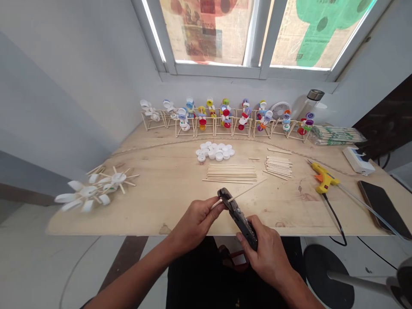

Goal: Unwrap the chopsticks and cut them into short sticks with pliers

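Observation:
My left hand (198, 219) pinches a thin wooden stick (247, 189) near its left end, at the front of the table. The stick runs through the jaws of a dark hand cutter (240, 219) and sticks out to the upper right. Wrapped around the cutter's handles is my right hand (268, 251), below the table's front edge. Just beyond the cutter lies a row of long wooden sticks (231, 172). To their right is a bundle of short cut sticks (278, 166). White bottle caps (215, 151) sit in a group behind the long sticks.
Small stick frames with colourful cap wheels (225, 118) line the wall. Cap-and-stick wheels (92, 189) lie at the left. On the right are a yellow glue gun (325, 177), a phone (383, 206), a power strip (358, 160), a packet of sticks (337, 135) and a bottle (310, 105).

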`<state>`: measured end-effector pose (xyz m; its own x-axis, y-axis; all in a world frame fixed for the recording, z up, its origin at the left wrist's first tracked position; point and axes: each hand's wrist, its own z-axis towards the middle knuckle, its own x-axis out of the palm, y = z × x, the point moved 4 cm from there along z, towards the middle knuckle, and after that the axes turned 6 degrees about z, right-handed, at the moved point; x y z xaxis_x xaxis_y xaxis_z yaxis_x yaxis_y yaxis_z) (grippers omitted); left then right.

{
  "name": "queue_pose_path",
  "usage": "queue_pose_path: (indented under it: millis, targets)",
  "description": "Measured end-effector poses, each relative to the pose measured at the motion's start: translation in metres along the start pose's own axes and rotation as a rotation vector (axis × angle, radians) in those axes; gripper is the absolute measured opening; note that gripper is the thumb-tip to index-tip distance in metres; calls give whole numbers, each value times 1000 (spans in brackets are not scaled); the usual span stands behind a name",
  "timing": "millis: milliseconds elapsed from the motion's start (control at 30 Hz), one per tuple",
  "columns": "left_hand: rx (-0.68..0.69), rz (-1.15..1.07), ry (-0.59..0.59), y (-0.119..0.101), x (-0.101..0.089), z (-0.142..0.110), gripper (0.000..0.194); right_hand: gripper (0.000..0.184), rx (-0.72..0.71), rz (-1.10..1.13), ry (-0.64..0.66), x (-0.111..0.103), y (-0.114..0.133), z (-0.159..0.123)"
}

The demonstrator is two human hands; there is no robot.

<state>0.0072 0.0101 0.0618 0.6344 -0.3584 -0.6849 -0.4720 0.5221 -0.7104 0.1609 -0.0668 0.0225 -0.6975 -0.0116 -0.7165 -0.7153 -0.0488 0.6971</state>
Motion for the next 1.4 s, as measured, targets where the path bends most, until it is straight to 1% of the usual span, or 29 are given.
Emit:
queue_pose_path:
  millis: [100, 133, 167, 200, 233, 367, 433, 500, 567, 600, 667, 733, 800, 933, 1000, 1167, 1300, 1400]
  targets:
    - [65, 376, -235, 0, 4, -4, 23, 14, 27, 14, -5, 3, 0, 2]
    - [86, 476, -297, -1, 5, -5, 23, 14, 41, 28, 1, 3, 0, 3]
    - [99, 530, -328, -1, 7, -6, 23, 14, 55, 41, 6, 4, 0, 3]
    - [101, 528, -324, -1, 9, -6, 23, 14, 68, 50, 10, 4, 0, 4]
    - [89, 477, -290, 0, 10, -5, 23, 14, 75, 51, 14, 3, 0, 4]
    - [-25, 109, -69, 5, 7, 1, 26, 15, 61, 16, 19, 2, -1, 3]
    - [-65, -34, 10, 7, 4, 2, 30, 15, 55, 13, 31, 2, -1, 3]
    - [-90, -133, 57, 9, 2, 3, 32, 13, 48, 8, 38, 3, -1, 3]
    - [-100, -165, 76, 11, 3, 4, 33, 12, 41, -4, 40, 4, -1, 4]
    - [-102, -144, 74, 11, 4, 3, 33, 12, 40, -12, 39, 5, -1, 4]
    - [-100, -25, 29, 12, 6, 2, 30, 13, 47, -24, 32, 5, -2, 5]
    - [-83, 145, -60, 13, 7, 0, 24, 14, 57, -32, 26, 6, -3, 7]
    - [-38, 294, -140, 12, 8, -2, 22, 16, 58, -32, 23, 5, -3, 8]
    - [34, 503, -186, 12, 10, -2, 21, 19, 65, 1, 44, 6, -3, 10]
    - [37, 542, -199, 13, 9, -2, 21, 18, 74, 17, 52, 6, -3, 10]
    - [29, 518, -221, 12, 8, -3, 18, 15, 75, -17, 64, 10, -2, 11]
    - [0, 538, -257, 16, 13, -5, 17, 14, 79, -54, 58, 12, -2, 13]
    - [-29, 556, -247, 22, 17, -5, 17, 14, 105, -81, 74, 13, -4, 15]
